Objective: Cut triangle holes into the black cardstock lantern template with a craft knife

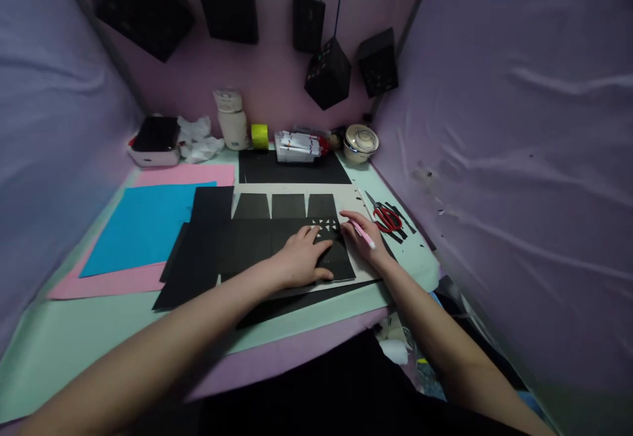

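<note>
A black sheet of card [247, 245] with flaps along its far edge lies flat on a white board [349, 200]. Small triangular holes are cut near its right end, and white shows through them. My left hand [302, 258] rests on the card with its fingers spread, just beside these holes. In my right hand [366, 245] is a slim pink pen-like craft knife [362, 233], gripped between the fingers at the card's right edge. Its tip is too small to make out.
Red-handled scissors [387, 217] lie among black scraps on the right. Blue [143, 225] and pink sheets are at the left. Along the back stand a bottle [232, 123], yellow tape [260, 136], a packet of pens [297, 146] and a lidded bowl [361, 143]. Black boxes [328, 74] hang above.
</note>
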A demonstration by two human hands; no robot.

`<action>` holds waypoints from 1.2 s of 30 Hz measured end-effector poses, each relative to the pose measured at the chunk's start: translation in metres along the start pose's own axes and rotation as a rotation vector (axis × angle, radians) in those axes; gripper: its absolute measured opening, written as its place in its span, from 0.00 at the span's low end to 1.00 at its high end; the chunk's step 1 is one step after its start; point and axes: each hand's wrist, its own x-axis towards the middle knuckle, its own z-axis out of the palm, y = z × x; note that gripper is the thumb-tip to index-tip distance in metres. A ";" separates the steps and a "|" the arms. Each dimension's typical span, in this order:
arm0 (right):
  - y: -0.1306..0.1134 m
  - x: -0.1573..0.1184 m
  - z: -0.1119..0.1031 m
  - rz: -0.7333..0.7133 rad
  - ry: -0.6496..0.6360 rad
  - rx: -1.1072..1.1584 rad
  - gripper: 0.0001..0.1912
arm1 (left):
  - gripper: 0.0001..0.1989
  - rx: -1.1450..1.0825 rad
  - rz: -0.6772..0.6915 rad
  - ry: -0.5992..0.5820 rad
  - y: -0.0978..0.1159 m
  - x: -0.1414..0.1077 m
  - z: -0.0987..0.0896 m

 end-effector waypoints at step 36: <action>0.000 0.012 -0.010 -0.026 0.067 0.014 0.12 | 0.33 0.106 -0.021 0.264 0.013 -0.006 0.043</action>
